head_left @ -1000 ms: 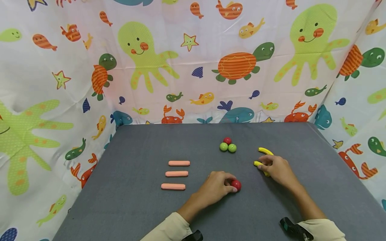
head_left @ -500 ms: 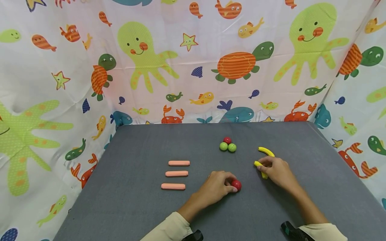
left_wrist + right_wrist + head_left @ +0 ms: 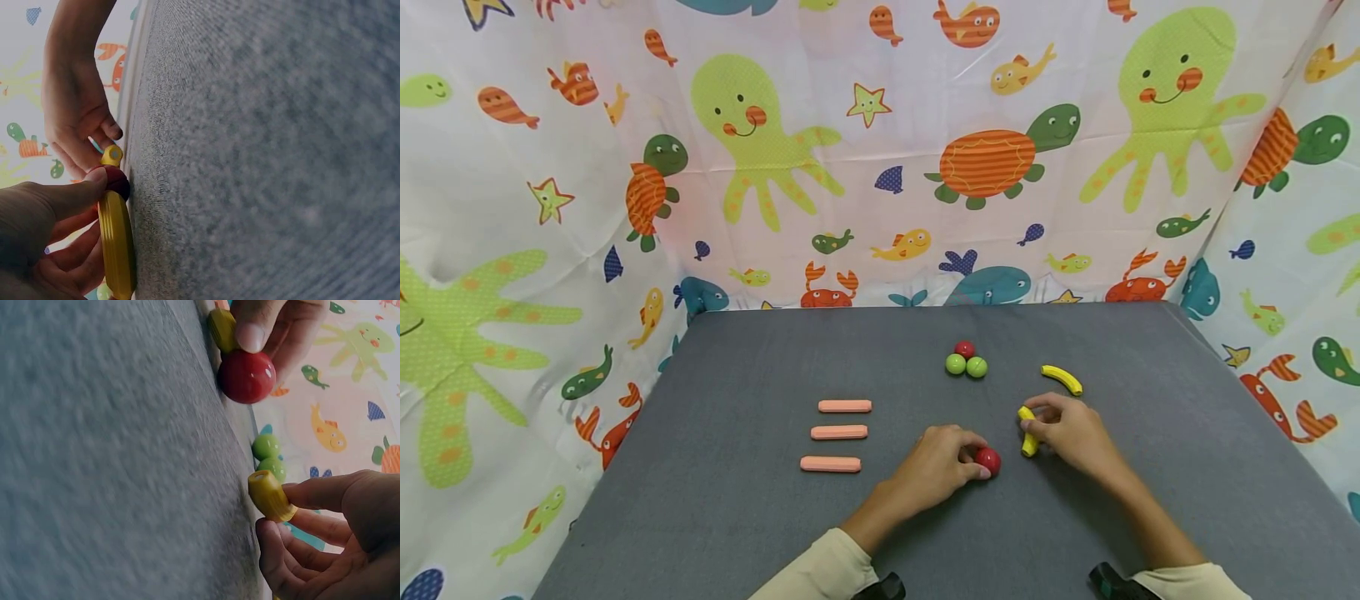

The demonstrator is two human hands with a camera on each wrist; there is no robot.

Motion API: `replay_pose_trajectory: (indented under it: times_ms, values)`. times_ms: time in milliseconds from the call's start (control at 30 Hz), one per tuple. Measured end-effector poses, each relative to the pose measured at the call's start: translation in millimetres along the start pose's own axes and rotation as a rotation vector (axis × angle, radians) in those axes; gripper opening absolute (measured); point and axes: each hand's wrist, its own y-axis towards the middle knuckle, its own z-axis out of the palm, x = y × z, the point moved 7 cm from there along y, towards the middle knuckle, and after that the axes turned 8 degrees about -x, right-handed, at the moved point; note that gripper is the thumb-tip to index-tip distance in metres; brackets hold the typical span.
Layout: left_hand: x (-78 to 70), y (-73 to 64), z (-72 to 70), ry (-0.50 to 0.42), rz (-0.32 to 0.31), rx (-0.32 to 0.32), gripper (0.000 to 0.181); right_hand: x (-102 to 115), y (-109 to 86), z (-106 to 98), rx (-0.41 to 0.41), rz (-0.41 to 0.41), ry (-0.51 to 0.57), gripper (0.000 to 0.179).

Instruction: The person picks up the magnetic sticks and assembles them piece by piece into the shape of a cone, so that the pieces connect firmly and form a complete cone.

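Observation:
My left hand pinches a shiny red ball close over the grey tabletop. Below that hand's thumb, in the left wrist view, lies a ridged yellow piece, which the hand hides from the head view. To the right of the ball, my right hand holds a small yellow toy banana between thumb and fingers; its blunt end faces the camera in the right wrist view. Another yellow toy banana lies just beyond the right hand.
Three pink sticks, the nearest pink stick among them, lie in a column on the left. Behind the hands sit two green balls and a second red ball. A sea-animal curtain borders the grey table.
My right hand has drawn the toy banana leftward, closer to the red ball and away from the other banana, turning it more upright in view. The left hand stays in place.

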Motion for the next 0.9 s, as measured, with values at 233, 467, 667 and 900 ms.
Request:
replay_pose_trajectory:
  times_ms: [233, 467, 667, 900]
  values:
    - [0.0, -1.3, 0.3, -0.002, 0.005, 0.002, 0.030, 4.6, -5.7, 11.8, 0.037, 0.021, 0.096, 0.040]
    - [-0.4, -1.4, 0.3, -0.001, 0.020, -0.001, 0.029, 11.0, -10.5, 18.0, 0.044, 0.017, 0.127, 0.041]
    - [0.0, -1.2, 0.1, -0.004, 0.022, -0.002, 0.029, 12.2, -11.7, 21.6, 0.041, 0.029, 0.135, 0.041]
    - [-0.5, -1.3, -0.4, -0.003, 0.019, 0.000, 0.030, 11.3, -10.8, 23.4, 0.046, 0.047, 0.130, 0.040]
